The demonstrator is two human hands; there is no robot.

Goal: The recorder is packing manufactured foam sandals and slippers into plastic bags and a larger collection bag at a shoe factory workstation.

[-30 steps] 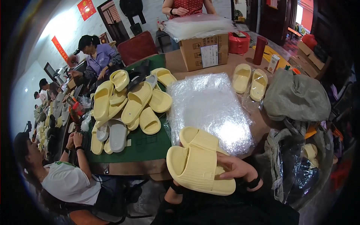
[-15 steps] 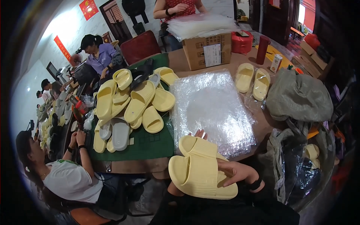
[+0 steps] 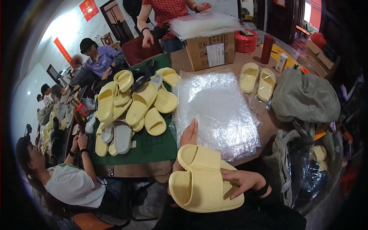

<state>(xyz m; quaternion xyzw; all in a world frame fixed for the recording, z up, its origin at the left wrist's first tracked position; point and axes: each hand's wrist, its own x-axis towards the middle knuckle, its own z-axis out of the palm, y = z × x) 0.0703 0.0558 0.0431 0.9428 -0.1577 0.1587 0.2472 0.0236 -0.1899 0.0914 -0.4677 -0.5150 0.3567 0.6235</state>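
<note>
A pair of pale yellow slide slippers [image 3: 203, 191] is pressed together in my right hand [image 3: 245, 180]. Its thumb lies over the footbed of the nearer one and the other fingers are partly hidden. Behind the pair, my left hand [image 3: 189, 134] reaches up with its fingers stretched out and nothing in them. The fingertips are at the near left part of a stack of clear plastic bags [image 3: 214, 111]; whether they touch it I cannot tell. The slippers cover the lower part of that hand.
Loose yellow and grey slippers [image 3: 142, 103] are piled on a green mat [image 3: 157, 149]. A bagged yellow pair [image 3: 266, 84] lies right of the stack. Beyond stands a cardboard box [image 3: 211, 51]; a grey sack [image 3: 306, 97] is at right. Other people sit left and one stands opposite.
My left hand has come out from behind the slippers and moved up to the bag stack. The slippers have dropped slightly toward me. The person opposite has lowered one arm.
</note>
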